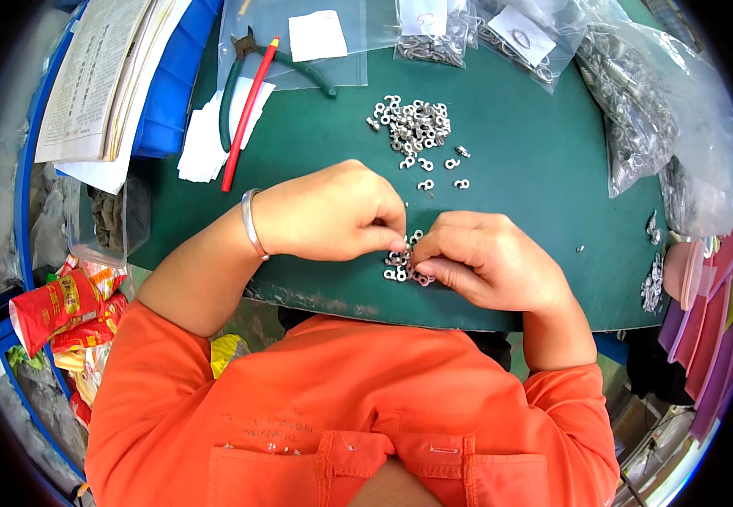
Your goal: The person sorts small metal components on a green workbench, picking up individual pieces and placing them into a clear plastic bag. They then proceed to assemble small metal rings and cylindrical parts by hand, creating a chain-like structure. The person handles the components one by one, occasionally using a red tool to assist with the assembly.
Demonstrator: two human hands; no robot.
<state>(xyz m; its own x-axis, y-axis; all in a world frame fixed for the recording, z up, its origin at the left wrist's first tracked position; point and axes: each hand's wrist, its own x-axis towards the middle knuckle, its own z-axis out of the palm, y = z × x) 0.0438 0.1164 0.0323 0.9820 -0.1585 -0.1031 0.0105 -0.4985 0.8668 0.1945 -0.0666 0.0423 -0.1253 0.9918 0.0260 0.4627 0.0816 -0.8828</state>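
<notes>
My left hand (337, 213), with a silver bangle (252, 224) at its wrist, has its thumb and fingers pinched together over a small cluster of silvery hook-and-ring metal pieces (401, 275) near the table's front edge. From the other side my right hand (493, 262) is closed too, thumb against its curled fingers, with its tips at the same cluster. Whatever is between the fingertips of either hand is too small and covered to make out. Farther back lies a larger heap of the same metal pieces (417, 125), with several loose ones in front of it.
Green-handled pliers (229, 93) and a red pencil (251, 114) lie at the back left of the green table (527, 144). Behind is a blue bin (172, 84) with papers. Plastic bags of metal parts (629, 101) line the back right. More metal bits (652, 283) sit at the right edge.
</notes>
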